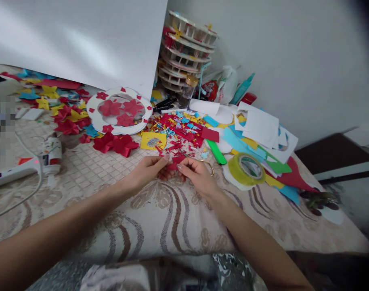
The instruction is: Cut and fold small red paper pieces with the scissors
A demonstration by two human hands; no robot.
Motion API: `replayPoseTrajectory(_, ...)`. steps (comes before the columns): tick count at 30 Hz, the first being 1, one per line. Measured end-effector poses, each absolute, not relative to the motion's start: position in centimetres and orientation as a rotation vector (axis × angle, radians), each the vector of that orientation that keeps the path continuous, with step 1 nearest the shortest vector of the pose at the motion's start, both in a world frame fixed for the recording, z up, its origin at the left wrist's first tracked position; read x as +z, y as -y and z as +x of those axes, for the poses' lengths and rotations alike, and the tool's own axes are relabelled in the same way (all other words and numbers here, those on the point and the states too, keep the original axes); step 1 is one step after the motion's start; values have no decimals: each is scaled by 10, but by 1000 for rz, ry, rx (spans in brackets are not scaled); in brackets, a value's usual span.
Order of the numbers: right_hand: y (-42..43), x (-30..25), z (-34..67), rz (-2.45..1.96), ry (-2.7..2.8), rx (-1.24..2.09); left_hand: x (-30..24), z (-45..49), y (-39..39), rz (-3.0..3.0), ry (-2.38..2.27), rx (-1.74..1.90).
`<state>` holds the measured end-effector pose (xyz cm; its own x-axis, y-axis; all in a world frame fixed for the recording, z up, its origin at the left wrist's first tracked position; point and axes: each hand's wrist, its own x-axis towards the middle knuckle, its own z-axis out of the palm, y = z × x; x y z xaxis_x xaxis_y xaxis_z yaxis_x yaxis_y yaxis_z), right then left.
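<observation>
Between my two hands, just above the tablecloth, is a small piece of red paper (pixel 174 162). My left hand (pixel 156 166) pinches its left side between thumb and fingers. On its right side the thumb and fingers of my right hand (pixel 195 173) are closed. A pair of scissors with gold handles (pixel 211 167) lies by my right hand, partly hidden behind it. Beyond my hands spreads a heap of red, blue and yellow paper scraps (pixel 184 129). A yellow paper square (pixel 153 140) with tiny coloured bits on it lies just past my left hand.
Left are red paper flowers (pixel 114 144), a white ring frame (pixel 90 117) with red flowers, and a glue gun (pixel 30 167) with its cord. Yellow tape (pixel 235 166) and paper sheets (pixel 260 125) lie right. Behind stand a tiered white rack (pixel 187 50) and white board (pixel 81 36).
</observation>
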<state>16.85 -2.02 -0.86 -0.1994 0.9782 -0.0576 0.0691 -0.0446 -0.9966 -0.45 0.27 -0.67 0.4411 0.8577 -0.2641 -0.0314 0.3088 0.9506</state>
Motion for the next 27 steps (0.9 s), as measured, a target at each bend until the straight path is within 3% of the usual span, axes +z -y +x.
replayPoseTrajectory(9, 19, -9, 170, -1126, 1359, 1450, -7, -8, -3, 1220, -927, 693)
replayPoseTrajectory(20, 17, -7, 176, -1154, 1656, 1116, -9, -8, -3, 998, -815, 660)
replayPoseTrajectory(27, 17, -6, 175, -1134, 1637, 1136, -6, -8, -3, 1068, -827, 667)
